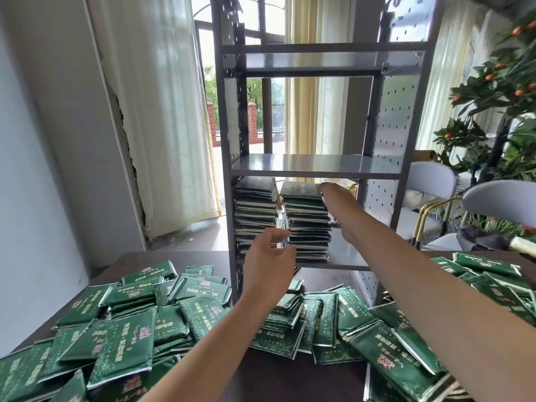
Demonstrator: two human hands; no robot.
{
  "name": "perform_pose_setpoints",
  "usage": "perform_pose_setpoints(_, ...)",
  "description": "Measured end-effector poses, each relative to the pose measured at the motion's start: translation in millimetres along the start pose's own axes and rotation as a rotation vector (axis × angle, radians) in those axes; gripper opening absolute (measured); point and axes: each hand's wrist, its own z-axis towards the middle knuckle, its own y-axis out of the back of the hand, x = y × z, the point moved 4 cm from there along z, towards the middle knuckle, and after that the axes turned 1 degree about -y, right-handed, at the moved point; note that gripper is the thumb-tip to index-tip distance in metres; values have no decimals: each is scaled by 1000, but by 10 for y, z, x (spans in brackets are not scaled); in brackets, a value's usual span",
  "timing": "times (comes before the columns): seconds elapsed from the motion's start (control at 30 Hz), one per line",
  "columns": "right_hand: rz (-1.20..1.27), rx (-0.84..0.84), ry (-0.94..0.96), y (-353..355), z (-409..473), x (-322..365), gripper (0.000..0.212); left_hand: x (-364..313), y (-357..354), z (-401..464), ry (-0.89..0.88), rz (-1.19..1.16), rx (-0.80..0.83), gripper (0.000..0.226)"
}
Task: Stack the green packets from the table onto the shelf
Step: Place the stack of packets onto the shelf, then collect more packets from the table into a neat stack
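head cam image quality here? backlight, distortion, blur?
Head view: strong backlight from the window behind the shelf, so the packet stacks read dark; wide-angle bending at the frame edges; the left hand and right hand slightly soft; packets on the table evenly lit, print legible.

Ahead of you: daylight through an arched window (261, 82), pale curtains (162, 111) either side. White wall (37, 140) on your left, cracked at its edge. Grey chairs (429, 181) and fruiting plant (499, 91) on your right
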Motion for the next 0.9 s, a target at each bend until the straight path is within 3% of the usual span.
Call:
perform_pose_setpoints(0.57,-184,-231,186,261,-571,-156,14,-69,197,-110,-69,21,-32,6)
perform_pose_setpoints(0.73,-112,-152,215,152,-988,-289,13,-98,445,-330,-83,86,-19,21)
perform_pose_setpoints(0.9,-97,107,135,-282,-1523,-488,16,-4,908,-675,-87,254,55,19)
